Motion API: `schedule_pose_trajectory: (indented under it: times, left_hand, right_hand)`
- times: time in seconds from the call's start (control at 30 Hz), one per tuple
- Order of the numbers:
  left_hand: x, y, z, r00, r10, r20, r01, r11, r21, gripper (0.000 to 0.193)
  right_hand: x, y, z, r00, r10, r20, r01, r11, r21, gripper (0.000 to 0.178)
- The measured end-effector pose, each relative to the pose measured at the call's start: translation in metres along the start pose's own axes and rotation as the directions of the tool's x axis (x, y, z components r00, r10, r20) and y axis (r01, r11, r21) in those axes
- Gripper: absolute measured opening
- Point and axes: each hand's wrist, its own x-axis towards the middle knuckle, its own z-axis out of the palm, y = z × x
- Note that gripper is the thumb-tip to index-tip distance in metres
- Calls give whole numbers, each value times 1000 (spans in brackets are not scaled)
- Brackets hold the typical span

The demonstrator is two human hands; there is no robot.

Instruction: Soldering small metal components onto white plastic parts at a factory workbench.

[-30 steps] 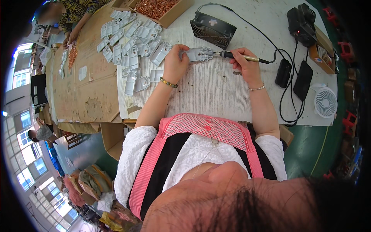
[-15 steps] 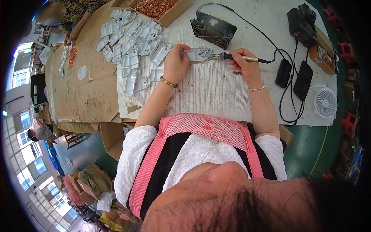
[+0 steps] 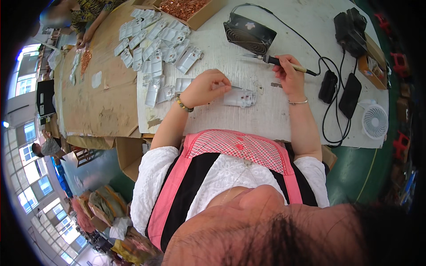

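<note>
Soldering iron (image 3: 284,63) lifted off part (image 3: 240,98), right hand (image 3: 290,76) grip

Head-worn fisheye, looking steeply down, close

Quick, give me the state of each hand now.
Left hand: pinched shut on a thin wire, beside the white plastic part.
Right hand: shut on the soldering iron.
</note>
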Motion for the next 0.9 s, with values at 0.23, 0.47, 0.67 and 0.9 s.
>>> schedule_pose_trajectory:
  times: [0.23,0.47,0.67,0.9]
  left_hand:
    - [-14,-29,-21,781,33,-623,455,653,605,12]
    - [-8,-39,-8,854,103,-510,254,773,582,14]
    - [10,-27,11,911,78,-406,78,932,354,8]
    - [14,-19,15,921,221,-321,-46,879,474,8]
  right_hand:
    - [1,0,0,1000,18,17,-18,1000,3,16]
    - [-1,-2,2,999,28,20,-28,1000,0,15]
    - [-3,-5,4,999,53,10,-51,993,-106,17]
    - [-4,-8,9,997,79,11,-73,962,-263,20]
